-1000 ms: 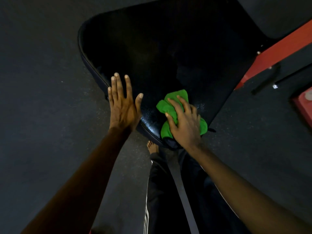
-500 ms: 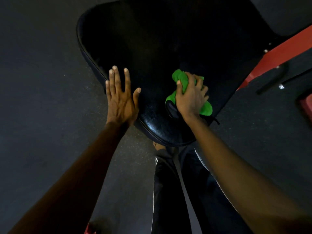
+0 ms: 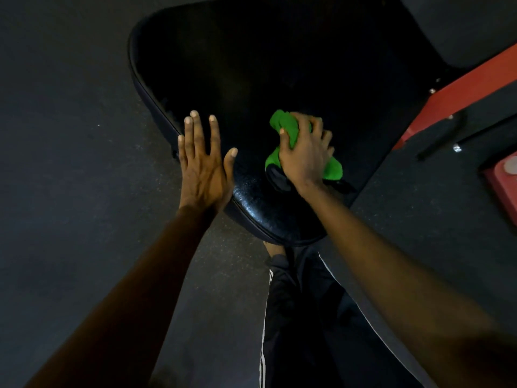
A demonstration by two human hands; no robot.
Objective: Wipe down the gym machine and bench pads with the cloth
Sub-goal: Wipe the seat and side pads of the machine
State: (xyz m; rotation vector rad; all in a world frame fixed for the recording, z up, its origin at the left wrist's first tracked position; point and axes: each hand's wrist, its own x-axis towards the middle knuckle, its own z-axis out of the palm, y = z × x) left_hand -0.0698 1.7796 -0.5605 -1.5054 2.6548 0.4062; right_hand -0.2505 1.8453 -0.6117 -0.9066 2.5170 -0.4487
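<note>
1. Head view: your right hand (image 3: 306, 156) curls over the green cloth (image 3: 283, 125), gripping it against the black pad (image 3: 251, 79), toward the pad's near right.
2. Your left hand (image 3: 204, 170) lies spread flat on the pad's left edge, apart from the cloth.

Black bench pad (image 3: 251, 65) above dark speckled floor (image 3: 70, 135). On it: green cloth (image 3: 286, 126) bunched near narrow end, left hand (image 3: 204, 169) flat on its edge.

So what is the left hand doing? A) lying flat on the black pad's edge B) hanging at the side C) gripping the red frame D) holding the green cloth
A: the left hand lies straight-fingered on the black pad; the right hand grips the green cloth.
</note>
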